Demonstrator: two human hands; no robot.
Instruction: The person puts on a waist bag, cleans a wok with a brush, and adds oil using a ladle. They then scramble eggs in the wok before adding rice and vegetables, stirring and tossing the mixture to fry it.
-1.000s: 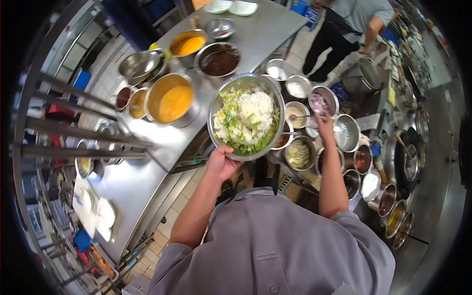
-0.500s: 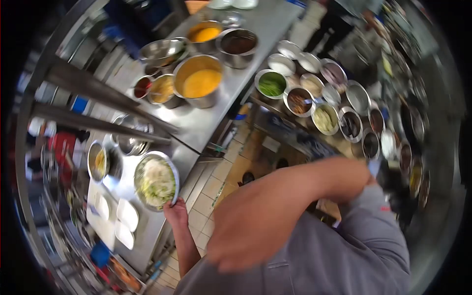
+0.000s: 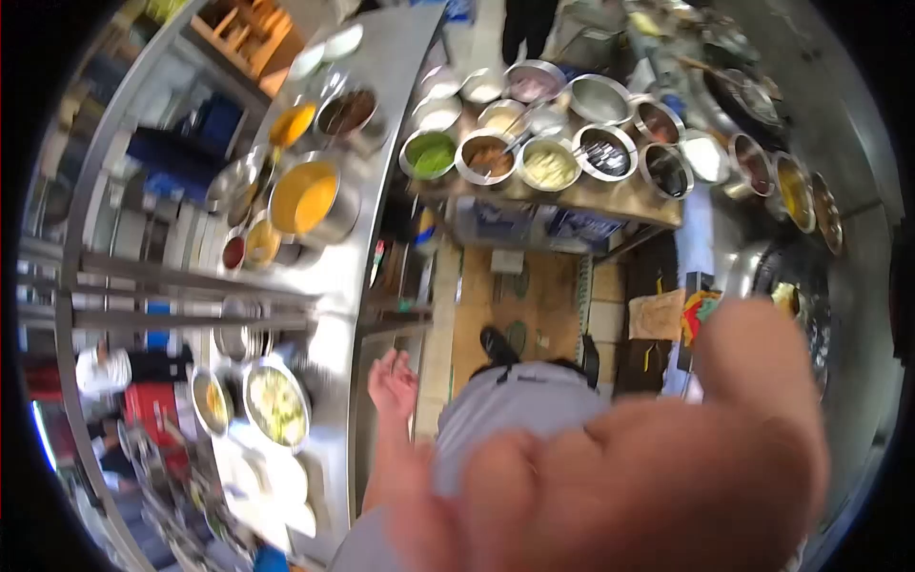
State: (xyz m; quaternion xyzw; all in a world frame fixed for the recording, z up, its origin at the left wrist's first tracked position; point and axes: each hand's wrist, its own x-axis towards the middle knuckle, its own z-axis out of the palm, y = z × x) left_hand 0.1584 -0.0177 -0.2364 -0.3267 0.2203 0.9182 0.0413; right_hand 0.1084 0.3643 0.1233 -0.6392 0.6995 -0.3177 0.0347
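Note:
My left hand (image 3: 393,383) is raised beside the steel counter (image 3: 329,381), palm up with its fingers apart and nothing in it. To its left a steel bowl of chopped pale green vegetables (image 3: 276,405) stands on the counter. My right hand (image 3: 629,486) is very close to the camera, large and blurred, its fingers curled. Whether it holds anything is hidden. A smaller bowl with yellow food (image 3: 212,400) sits left of the vegetable bowl.
Pots of orange liquid (image 3: 313,202) and dark sauce (image 3: 348,112) stand farther up the counter. Several ingredient bowls, one with green pieces (image 3: 429,154), crowd a table ahead. A wok (image 3: 789,286) is at the right. A person's dark-clothed legs (image 3: 527,29) show at the top.
My left hand has let go of the vegetable bowl, now on the counter. My right hand has come closer to the camera. The view has turned towards the floor and right side.

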